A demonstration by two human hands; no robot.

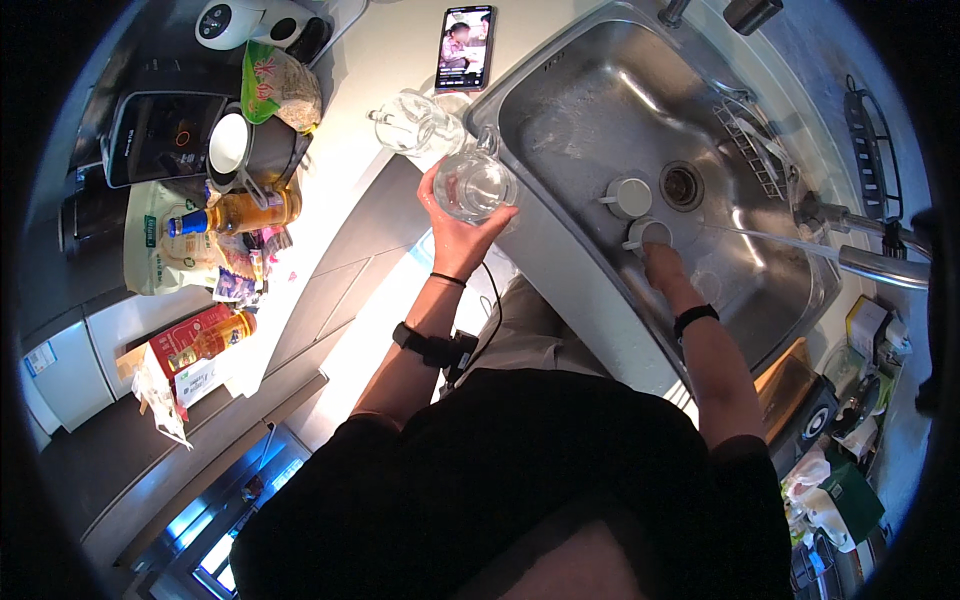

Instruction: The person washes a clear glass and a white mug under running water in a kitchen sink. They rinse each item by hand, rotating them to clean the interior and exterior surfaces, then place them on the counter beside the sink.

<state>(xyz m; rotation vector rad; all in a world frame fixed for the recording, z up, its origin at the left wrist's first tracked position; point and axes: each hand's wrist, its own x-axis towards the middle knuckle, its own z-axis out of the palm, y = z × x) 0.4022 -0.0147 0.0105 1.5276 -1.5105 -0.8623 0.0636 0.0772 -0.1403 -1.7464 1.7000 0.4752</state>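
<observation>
My left hand (465,238) is closed around a clear glass mug (477,186) over the counter edge by the sink. Beside it on the counter stands a clear glass pitcher (420,129). In the stainless steel sink (555,112), my right hand (663,264) is at a white cup (646,234), its fingers at the rim or inside; the grip is partly hidden. Another white cup (629,197) touches or nearly touches that one, left of the drain (682,186). Water runs in a thin stream from the faucet (881,266) into the sink.
A smartphone (465,48) lies on the counter behind the pitcher. At left are a bottle with a blue cap (236,213), a small pot (259,154), a bag of grain (289,94) and a red box (187,337). A wire rack (750,146) hangs at the sink's far side.
</observation>
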